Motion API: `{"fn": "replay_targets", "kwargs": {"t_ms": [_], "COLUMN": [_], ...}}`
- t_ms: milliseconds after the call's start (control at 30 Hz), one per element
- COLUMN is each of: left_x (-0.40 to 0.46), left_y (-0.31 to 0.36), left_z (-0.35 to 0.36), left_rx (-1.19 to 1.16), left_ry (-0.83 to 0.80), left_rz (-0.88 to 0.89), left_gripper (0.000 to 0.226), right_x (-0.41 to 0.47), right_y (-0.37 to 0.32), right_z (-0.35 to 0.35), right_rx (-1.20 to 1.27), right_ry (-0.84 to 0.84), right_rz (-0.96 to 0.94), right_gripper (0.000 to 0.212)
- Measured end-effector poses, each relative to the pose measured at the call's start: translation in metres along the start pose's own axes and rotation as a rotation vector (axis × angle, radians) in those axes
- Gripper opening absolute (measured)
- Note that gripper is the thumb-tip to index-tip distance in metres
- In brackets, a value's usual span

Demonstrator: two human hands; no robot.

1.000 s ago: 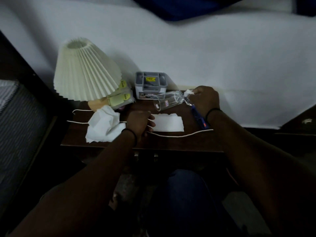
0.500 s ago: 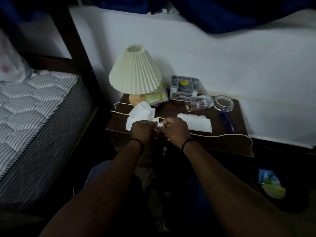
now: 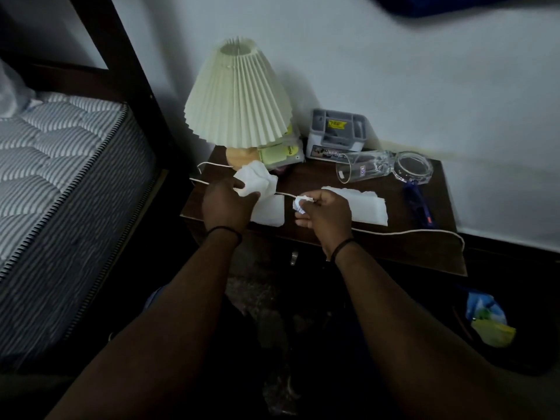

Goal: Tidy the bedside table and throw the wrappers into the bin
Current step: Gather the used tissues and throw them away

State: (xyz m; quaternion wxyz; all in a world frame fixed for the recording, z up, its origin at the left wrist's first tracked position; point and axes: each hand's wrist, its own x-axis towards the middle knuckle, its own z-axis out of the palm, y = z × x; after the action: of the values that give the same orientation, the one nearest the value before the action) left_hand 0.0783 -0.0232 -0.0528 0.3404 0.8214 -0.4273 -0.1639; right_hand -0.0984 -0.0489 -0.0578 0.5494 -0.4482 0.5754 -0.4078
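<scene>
On the dark wooden bedside table (image 3: 394,250), my left hand (image 3: 225,204) pinches a crumpled white tissue (image 3: 257,181) near the lamp base. My right hand (image 3: 325,215) holds a small scrunched white wrapper (image 3: 300,204) between its fingertips, just above the table's front. A flat white tissue (image 3: 368,207) lies behind my right hand, and another flat white sheet (image 3: 269,212) lies between my hands. To the lower right, a dark bin (image 3: 515,356) on the floor holds blue and yellow wrappers (image 3: 491,321).
A pleated cream lamp (image 3: 238,95) stands at the back left with its white cord (image 3: 409,233) trailing along the table front. Behind are yellow-green packets (image 3: 278,153), a grey organiser (image 3: 336,133), a tipped glass (image 3: 362,169), a glass ashtray (image 3: 412,168) and a blue pen-like item (image 3: 419,204). A mattress (image 3: 60,183) is to the left.
My right hand left the ashtray with the small wrapper and met my left hand. The hands have now parted, and my left has taken hold of the crumpled tissue. The view shifted right.
</scene>
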Motion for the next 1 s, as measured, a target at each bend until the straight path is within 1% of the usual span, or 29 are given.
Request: {"fn": "replay_targets", "kwargs": {"t_ms": [67, 133, 200, 267, 333, 433, 600, 667, 767, 867, 933, 1000], "left_x": [0.002, 0.006, 0.013, 0.02, 0.024, 0.029, 0.032, 0.031, 0.029, 0.026, 0.021, 0.013], "left_y": [-0.002, -0.004, -0.006, -0.008, -0.01, -0.011, -0.011, -0.008, -0.002, 0.002, 0.004, 0.006], "left_z": [0.005, 0.009, 0.011, 0.013, 0.014, 0.016, 0.017, 0.016, 0.012, 0.007, 0.005, 0.007], "left_rx": [0.103, 0.203, 0.237, 0.252, 0.227, 0.157, 0.19, 0.178, 0.058, -0.206, -0.333, -0.386], "left_ry": [0.045, 0.093, 0.061, 0.0, -0.028, -0.024, -0.063, -0.026, 0.061, 0.121, 0.113, 0.057], "left_rz": [0.035, -0.005, -0.062, -0.096, -0.123, -0.135, -0.141, -0.128, -0.07, -0.064, -0.056, -0.042], "left_gripper": [0.045, 0.05, 0.05, 0.049, 0.047, 0.04, 0.03, 0.026, 0.019, 0.017, 0.015, 0.011], "right_x": [0.003, 0.005, 0.006, 0.007, 0.008, 0.01, 0.011, 0.01, 0.008, 0.006, 0.005, 0.005], "right_y": [0.0, 0.0, 0.002, 0.004, 0.005, 0.006, 0.006, 0.005, 0.003, -0.001, -0.004, -0.008], "right_z": [0.001, 0.002, 0.003, 0.004, 0.005, 0.006, 0.005, 0.005, 0.005, 0.003, 0.001, -0.002], "right_rx": [0.048, 0.07, 0.07, 0.041, 0.019, 0.016, 0.01, 0.02, 0.044, 0.086, 0.12, 0.15], "right_ry": [0.002, -0.002, -0.017, -0.033, -0.039, -0.039, -0.029, -0.028, -0.019, 0.001, 0.013, 0.039], "right_rz": [0.019, 0.037, 0.058, 0.068, 0.073, 0.077, 0.077, 0.074, 0.074, 0.081, 0.074, 0.062], "right_gripper": [0.009, 0.012, 0.013, 0.015, 0.015, 0.014, 0.013, 0.01, 0.01, 0.01, 0.009, 0.008]}}
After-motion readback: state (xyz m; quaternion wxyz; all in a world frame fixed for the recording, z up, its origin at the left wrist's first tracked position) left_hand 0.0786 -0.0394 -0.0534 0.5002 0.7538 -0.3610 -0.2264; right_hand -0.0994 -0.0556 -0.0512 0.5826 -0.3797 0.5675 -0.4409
